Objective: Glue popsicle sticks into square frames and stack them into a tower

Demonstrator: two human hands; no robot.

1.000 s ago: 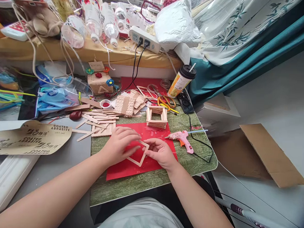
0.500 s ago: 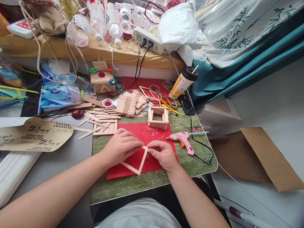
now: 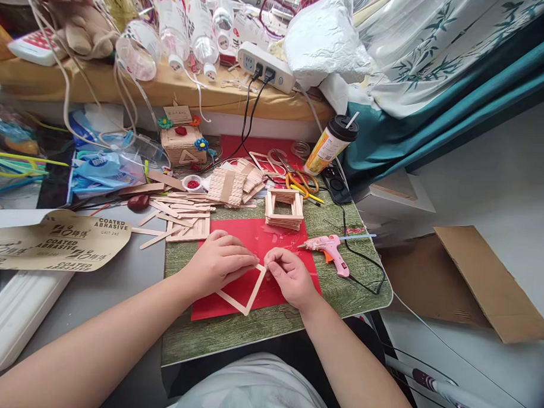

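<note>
A frame of popsicle sticks (image 3: 255, 291) is held over the red sheet (image 3: 273, 296), its lower corner towards me. My left hand (image 3: 223, 260) grips its far left side and hides that part. At the frame's right corner, my right hand (image 3: 291, 277) has thumb and forefinger pinched together; whether anything small is between them I cannot make out. Just beyond the hands stands a square stack of popsicle sticks (image 3: 283, 221). To the right lies a pink hot glue gun (image 3: 328, 247) with a glue stick in its back.
Loose popsicle sticks (image 3: 177, 215) and glued stick panels (image 3: 225, 186) lie at the back left. Scissors (image 3: 302, 182) and a lidded drink cup (image 3: 331, 145) stand near the right edge. The glue gun's black cord (image 3: 376, 282) loops over the table edge. Sandpaper (image 3: 74, 239) lies left.
My right hand's fingers have curled in and drawn slightly off the frame's corner. The frame has shifted only a little; my left hand keeps its hold.
</note>
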